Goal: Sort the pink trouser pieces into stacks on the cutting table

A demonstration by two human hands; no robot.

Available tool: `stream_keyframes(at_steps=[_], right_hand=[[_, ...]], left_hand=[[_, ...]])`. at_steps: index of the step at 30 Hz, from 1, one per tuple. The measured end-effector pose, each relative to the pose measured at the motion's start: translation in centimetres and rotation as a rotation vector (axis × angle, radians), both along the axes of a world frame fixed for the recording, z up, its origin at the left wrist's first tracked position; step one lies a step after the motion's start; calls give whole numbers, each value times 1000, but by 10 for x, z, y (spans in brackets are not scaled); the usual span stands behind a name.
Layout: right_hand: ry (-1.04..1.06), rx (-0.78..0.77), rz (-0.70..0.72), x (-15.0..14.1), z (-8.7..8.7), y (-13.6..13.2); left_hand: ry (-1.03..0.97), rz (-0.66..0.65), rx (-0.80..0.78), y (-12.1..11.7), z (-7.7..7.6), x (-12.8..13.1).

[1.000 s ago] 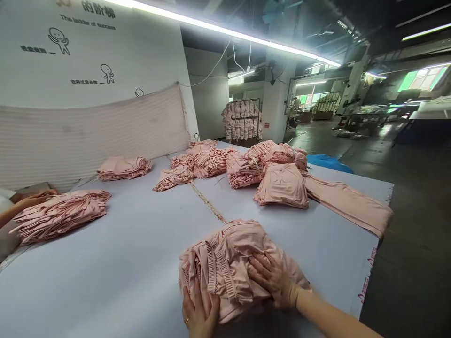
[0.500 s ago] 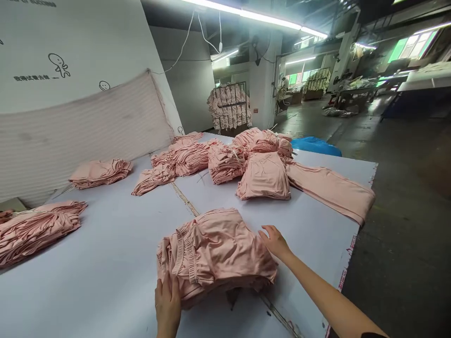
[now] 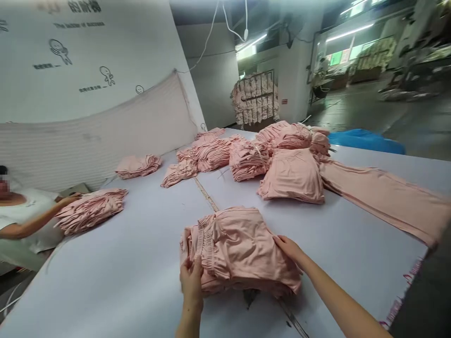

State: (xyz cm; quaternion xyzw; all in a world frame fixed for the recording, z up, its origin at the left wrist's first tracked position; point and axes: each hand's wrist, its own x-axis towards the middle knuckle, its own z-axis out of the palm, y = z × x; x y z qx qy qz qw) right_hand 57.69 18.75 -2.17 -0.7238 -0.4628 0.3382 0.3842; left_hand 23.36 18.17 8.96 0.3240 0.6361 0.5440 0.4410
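A folded stack of pink trousers (image 3: 243, 249) with gathered elastic waistbands lies in front of me on the pale table (image 3: 134, 281). At the stack's near left corner, my left hand (image 3: 192, 279) pinches the edge by the waistband between thumb and fingers. My right hand (image 3: 289, 249) grips the cloth along the right edge of the top pair, its fingertips partly hidden by the fabric. Just beyond lies another folded stack of pink trousers (image 3: 294, 176), with a tied pink bundle (image 3: 248, 160) beside it.
Several more pink garment piles (image 3: 214, 154) lie along the back. One long pink piece (image 3: 384, 192) stretches toward the right edge. At far left a co-worker (image 3: 30, 220) has a hand on a pink pile (image 3: 93, 211). A blue bag (image 3: 366, 141) sits behind the table.
My right hand has come down onto the stack's right edge and closed on the cloth. My left hand has gone from lying flat to pinching. The view has swung left, showing the co-worker.
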Motion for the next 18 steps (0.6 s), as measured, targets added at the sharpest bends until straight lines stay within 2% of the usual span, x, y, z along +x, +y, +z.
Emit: stream_keyframes(at_steps=[6,8,10,12,14,16,18], right_hand=[[-152,85,-49,-9,-18,4],[-208,127,-75,-15,-22,4],[-253,163,-106,-22,-22,3],[-325,233,-152,-29,-13,-2],[-422,359,-160,-40,5,-11],[-504,498,-75,-58,30,-22],[-538,574,84,-83,55,-31]], left_hand=[[-359,-44,-50,-20,15,9],[-393,-76,-101,-23,19,12],[-328,-84,-129,-23,20,14],[-208,-71,-127,-21,21,15],[-141,-101,-117,-18,22,16],[-64,-162,-94,-14,23,17],[81,-173,-16,-9,25,21]])
